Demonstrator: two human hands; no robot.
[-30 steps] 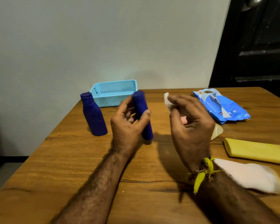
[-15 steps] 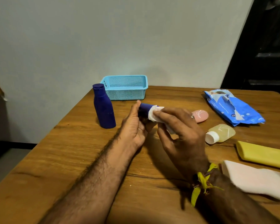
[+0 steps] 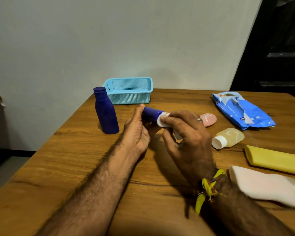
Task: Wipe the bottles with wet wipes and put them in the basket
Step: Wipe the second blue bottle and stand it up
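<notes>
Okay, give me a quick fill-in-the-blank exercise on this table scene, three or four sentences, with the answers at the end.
1. The left hand holds a small ____ bottle above the table.
2. The right hand presses a white ____ against that bottle.
3. The light blue basket stands behind the ____ dark blue bottle.
4. The clear bottle with the white cap lies on its ____.

Answers: dark blue; wipe; upright; side

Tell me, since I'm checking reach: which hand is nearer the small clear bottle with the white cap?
Right. The right hand works beside the clear bottle, just to its left. The left hand sits farther left, beyond the right hand, holding the small blue bottle.
</notes>
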